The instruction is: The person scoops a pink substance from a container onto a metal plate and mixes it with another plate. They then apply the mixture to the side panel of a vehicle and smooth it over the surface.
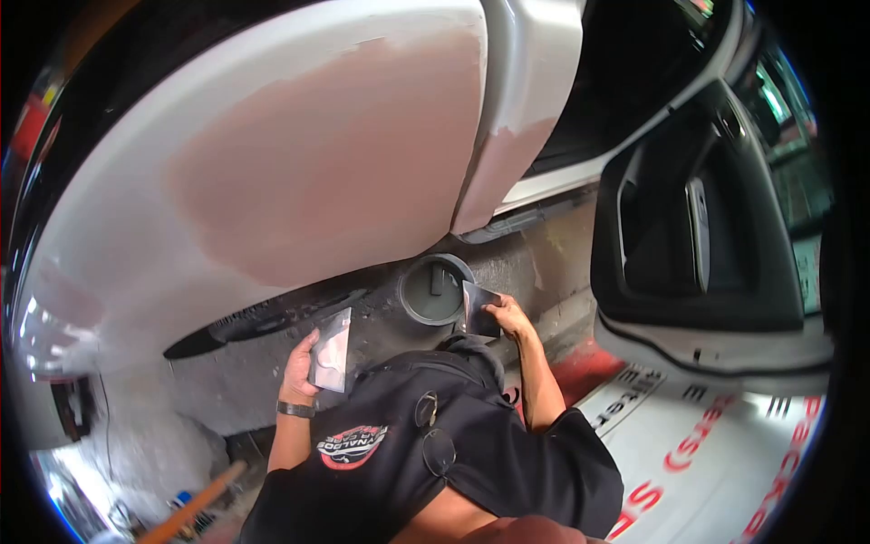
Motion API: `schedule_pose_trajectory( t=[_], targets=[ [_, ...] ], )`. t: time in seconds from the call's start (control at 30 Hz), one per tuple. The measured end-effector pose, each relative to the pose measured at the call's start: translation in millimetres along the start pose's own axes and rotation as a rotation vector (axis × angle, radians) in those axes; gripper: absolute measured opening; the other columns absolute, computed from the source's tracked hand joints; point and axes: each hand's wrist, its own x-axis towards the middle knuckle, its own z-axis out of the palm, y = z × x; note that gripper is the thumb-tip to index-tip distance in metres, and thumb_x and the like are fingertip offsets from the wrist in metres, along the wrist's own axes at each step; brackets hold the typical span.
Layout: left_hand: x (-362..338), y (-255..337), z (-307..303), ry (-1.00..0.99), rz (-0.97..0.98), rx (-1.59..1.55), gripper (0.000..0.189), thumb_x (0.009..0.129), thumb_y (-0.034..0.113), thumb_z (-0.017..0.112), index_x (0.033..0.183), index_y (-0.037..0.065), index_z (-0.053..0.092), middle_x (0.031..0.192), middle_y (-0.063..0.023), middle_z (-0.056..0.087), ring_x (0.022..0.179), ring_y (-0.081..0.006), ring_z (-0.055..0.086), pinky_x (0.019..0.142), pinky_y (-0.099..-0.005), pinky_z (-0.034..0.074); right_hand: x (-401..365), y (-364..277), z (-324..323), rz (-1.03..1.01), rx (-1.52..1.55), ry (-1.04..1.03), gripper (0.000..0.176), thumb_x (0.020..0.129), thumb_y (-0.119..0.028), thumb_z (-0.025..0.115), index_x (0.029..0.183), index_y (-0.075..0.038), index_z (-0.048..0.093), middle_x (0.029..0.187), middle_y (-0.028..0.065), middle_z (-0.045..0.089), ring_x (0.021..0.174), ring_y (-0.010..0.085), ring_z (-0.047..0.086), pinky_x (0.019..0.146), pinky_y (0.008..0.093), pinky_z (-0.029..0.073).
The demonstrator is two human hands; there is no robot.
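Note:
My left hand, with a dark band on its wrist, grips a flat rectangular filler spreader. Pinkish filler is smeared across the face of that plate. In my right hand, a second thin plate, dark grey with a light edge, is pinched between thumb and fingers. Both plates are held apart, low in front of my body. Beyond them is a white car panel with a broad pinkish-brown filler patch on it. More of this filler covers the lower part of the adjoining panel edge.
A round grey bucket of murky water, with a dark block in it, stands on the floor beside my right hand. To the right hangs an open car door. White printed sheeting lies lower right, and a wooden handle lower left.

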Motion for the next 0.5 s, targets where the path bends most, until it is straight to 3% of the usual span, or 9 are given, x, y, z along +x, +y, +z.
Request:
schedule_pose_trajectory(
  t=[0.1,0.23,0.27,0.37,0.43,0.5],
  targets=[
    [2,-32,16,0.051,0.061,-0.044,0.040,0.098,0.026,0.057,0.125,-0.004,0.058,0.116,-0.0153,0.069,0.102,-0.0264,0.069,0.093,-0.0399,0.055,-12,-80,-26,0.060,-0.291,-0.174,0.038,0.087,-0.003,0.056,0.124,-0.002,0.065,0.103,0.0052,0.070,0.090,0.0140,0.062,0.085,0.0308,0.050],
    [-7,-64,83,0.110,0.200,-0.074,0.040,0.098,0.028,0.056,0.126,-0.001,0.058,0.113,-0.0125,0.070,0.098,-0.0250,0.070,0.089,-0.0400,0.057,-17,-143,-38,-0.152,-0.498,-0.436,0.046,0.085,-0.002,0.054,0.131,-0.005,0.061,0.114,0.0118,0.069,0.102,0.0200,0.063,0.092,0.0333,0.049],
    [-8,-72,90,0.105,0.251,-0.074,0.040,0.098,0.028,0.056,0.126,0.000,0.058,0.114,-0.0123,0.070,0.099,-0.0247,0.070,0.089,-0.0396,0.057,-10,-145,-41,-0.234,-0.533,-0.527,0.048,0.086,-0.003,0.053,0.134,-0.007,0.059,0.122,0.0137,0.066,0.111,0.0223,0.060,0.098,0.0347,0.046],
    [-20,-65,109,0.048,0.398,-0.116,0.040,0.100,0.028,0.053,0.130,0.002,0.056,0.117,-0.0121,0.069,0.099,-0.0230,0.070,0.088,-0.0385,0.057,-19,-191,-14,-0.334,-0.414,-0.699,0.047,0.089,-0.004,0.053,0.135,-0.009,0.059,0.123,0.0124,0.065,0.113,0.0224,0.058,0.102,0.0355,0.044],
    [-25,-70,116,-0.053,0.475,-0.099,0.038,0.102,0.027,0.051,0.130,0.002,0.055,0.117,-0.0117,0.069,0.099,-0.0226,0.070,0.086,-0.0384,0.058,-13,-195,-1,-0.566,-0.362,-0.777,0.046,0.090,-0.003,0.053,0.135,-0.009,0.059,0.122,0.0132,0.063,0.111,0.0220,0.057,0.103,0.0348,0.042],
    [-30,-68,126,-0.148,0.458,-0.151,0.038,0.103,0.026,0.049,0.131,0.002,0.054,0.116,-0.0111,0.069,0.099,-0.0228,0.070,0.084,-0.0382,0.059,-13,-207,22,-0.675,-0.341,-0.799,0.045,0.090,-0.002,0.053,0.134,-0.008,0.060,0.122,0.0131,0.062,0.110,0.0205,0.057,0.102,0.0325,0.041]
  ],
)
